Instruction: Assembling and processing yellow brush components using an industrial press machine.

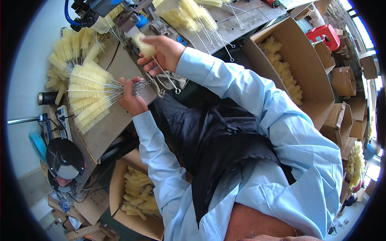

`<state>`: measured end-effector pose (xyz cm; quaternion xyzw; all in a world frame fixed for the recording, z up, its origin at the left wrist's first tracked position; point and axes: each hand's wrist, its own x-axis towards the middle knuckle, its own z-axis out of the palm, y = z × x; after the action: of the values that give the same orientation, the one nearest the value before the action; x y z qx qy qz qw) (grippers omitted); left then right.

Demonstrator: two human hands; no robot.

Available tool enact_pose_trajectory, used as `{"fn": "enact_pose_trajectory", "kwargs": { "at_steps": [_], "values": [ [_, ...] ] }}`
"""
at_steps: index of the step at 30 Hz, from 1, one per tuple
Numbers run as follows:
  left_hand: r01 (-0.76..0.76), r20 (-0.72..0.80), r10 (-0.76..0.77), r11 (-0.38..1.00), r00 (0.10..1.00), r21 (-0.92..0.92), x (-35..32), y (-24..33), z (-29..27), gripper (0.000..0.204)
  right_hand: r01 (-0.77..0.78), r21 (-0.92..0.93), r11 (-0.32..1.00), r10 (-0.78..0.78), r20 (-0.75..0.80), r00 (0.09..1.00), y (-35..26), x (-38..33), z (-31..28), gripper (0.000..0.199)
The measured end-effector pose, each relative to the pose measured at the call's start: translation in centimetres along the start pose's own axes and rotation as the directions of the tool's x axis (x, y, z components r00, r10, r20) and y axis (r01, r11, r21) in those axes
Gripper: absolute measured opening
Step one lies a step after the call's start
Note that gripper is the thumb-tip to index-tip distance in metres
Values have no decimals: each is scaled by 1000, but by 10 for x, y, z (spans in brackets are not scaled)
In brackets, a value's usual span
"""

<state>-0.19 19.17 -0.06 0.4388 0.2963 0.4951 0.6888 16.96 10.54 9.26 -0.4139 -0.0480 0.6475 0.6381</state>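
My left hand (132,98) is closed round the twisted wire handles of a thick bunch of bottle brushes (90,94). Their pale yellow bristle heads fan out to the left over the table, while the looped wire ends stick out past my fingers. Just above and to the right, my right hand (167,52) grips a bottle brush (145,47). Its bristle head is smeared by motion, and its wire runs down to a small ring. This hand is close in front of a bench machine (138,22) with metal blocks and blue parts.
More brushes lie piled on the table (74,48) and on the grey metal bench (241,24). Cardboard boxes of brushes stand at right (307,60) and lower left (150,227). A black round device (64,156) sits at the left, and a red container (327,36) at the far right.
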Motion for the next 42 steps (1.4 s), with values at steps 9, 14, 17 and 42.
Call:
{"fn": "enact_pose_trajectory", "kwargs": {
  "at_steps": [9, 14, 17, 42],
  "values": [
    [50, -28, -51, 998, 998, -44, 0, 2, 10, 50, 189, -157, 969, -192, -6, 981, 37, -1, -11, 33],
    [44, -52, -46, 998, 998, -40, -1, 4, 14, 47, 321, -158, 934, -333, -61, 941, 34, -22, -50, 35],
    [25, -51, -27, 999, 998, -40, -1, 5, 13, 46, 355, -178, 918, -371, -65, 926, 26, -23, -63, 36],
    [-9, -79, 6, 999, 997, -35, 0, 1, 9, 42, 134, 253, 958, -169, 124, 978, -2, -10, -80, 33]
  ]
}}
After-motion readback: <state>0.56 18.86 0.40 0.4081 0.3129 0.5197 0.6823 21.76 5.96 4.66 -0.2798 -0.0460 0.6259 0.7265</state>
